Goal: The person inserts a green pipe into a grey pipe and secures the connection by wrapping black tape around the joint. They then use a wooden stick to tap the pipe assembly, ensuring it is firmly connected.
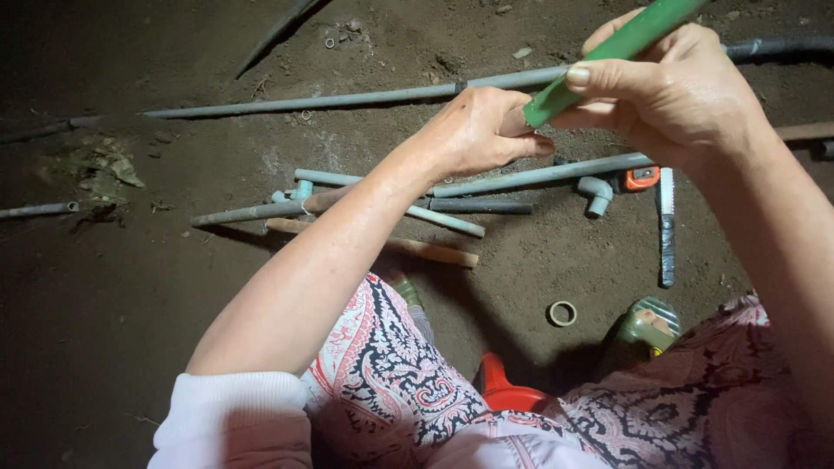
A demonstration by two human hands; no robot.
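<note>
A green pipe [608, 54] is gripped in the right hand [678, 95] and held above the dirt floor [174, 260], its cut end turned toward the left hand [478, 130]. The left hand's fingertips are pinched at that end; whether anything small is held there cannot be told. The end appears to be under preparation or fitting. A steady grip and careful alignment at the pipe mouth are called for next. Grey pipes [539, 174], an elbow fitting [597, 193] and a saw [666, 226] are laid below.

Bare packed dirt ground [130, 287] underfoot, so this is an outdoor or unfinished plumbing work site: grey pipes [304, 102] lie scattered about, an elbow fitting [598, 193], a small handsaw [666, 227], a tape roll [562, 313], an orange tape measure [641, 178].
</note>
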